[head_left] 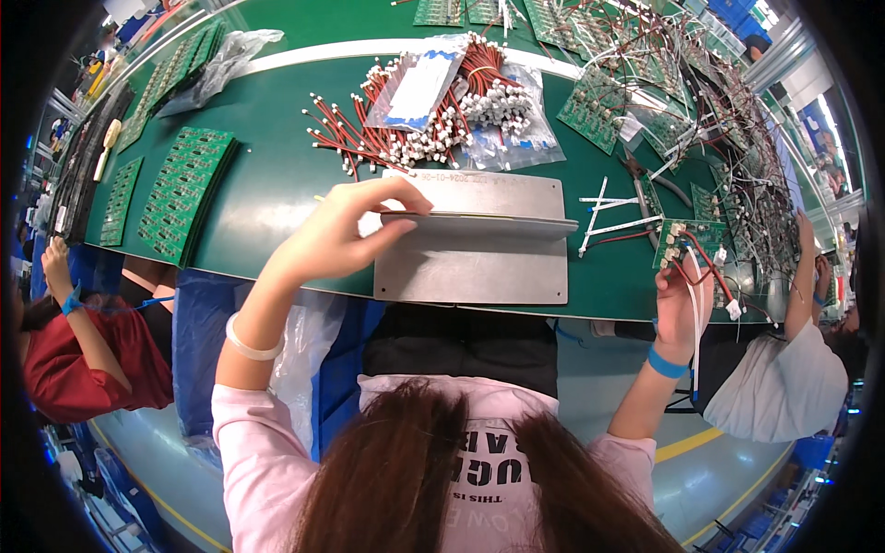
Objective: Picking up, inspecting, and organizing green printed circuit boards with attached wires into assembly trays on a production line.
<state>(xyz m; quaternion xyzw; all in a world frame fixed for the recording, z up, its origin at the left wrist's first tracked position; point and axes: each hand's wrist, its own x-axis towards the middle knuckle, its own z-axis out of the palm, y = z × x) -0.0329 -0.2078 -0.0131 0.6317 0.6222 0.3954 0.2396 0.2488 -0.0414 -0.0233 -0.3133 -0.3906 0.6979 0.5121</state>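
Note:
My left hand [364,226] pinches the left end of a thin grey upright strip [498,221], seen almost edge-on. It stands across the middle of a flat metal plate [470,276] with small corner holes, lying at the table's front edge. To the right, my right hand [680,300] is closed on a small green circuit board [678,241] with red and black wires and white connectors; a white strip hangs beside it. Just left of that board lie several white cable ties [604,205] and a pair of pliers [639,184].
Beyond the metal plate lies a heap of red-and-black wires [406,138] with white connectors, and plastic bags [516,138]. Stacked green circuit boards [187,189] are on the left. Wired boards [682,101] crowd the right. Co-workers [83,341] sit on both sides.

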